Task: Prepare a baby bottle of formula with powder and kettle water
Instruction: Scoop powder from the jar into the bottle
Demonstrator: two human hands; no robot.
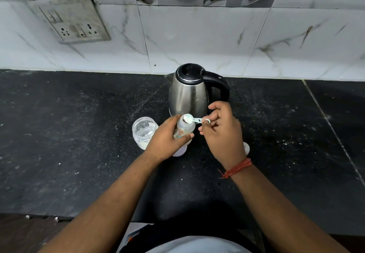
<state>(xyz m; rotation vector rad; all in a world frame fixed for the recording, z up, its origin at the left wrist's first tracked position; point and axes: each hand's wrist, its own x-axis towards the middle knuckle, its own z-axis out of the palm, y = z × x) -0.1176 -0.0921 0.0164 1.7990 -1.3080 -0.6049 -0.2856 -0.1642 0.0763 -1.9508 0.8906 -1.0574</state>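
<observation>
I see both forearms reach forward over the dark counter, and the left hand wraps its fingers around the baby bottle, which stands upright just in front of the kettle. The right hand (a red thread is on its wrist) pinches the handle of a scoop, whose bowl with white powder sits over the bottle mouth. The open powder jar stands just left of the bottle.
</observation>
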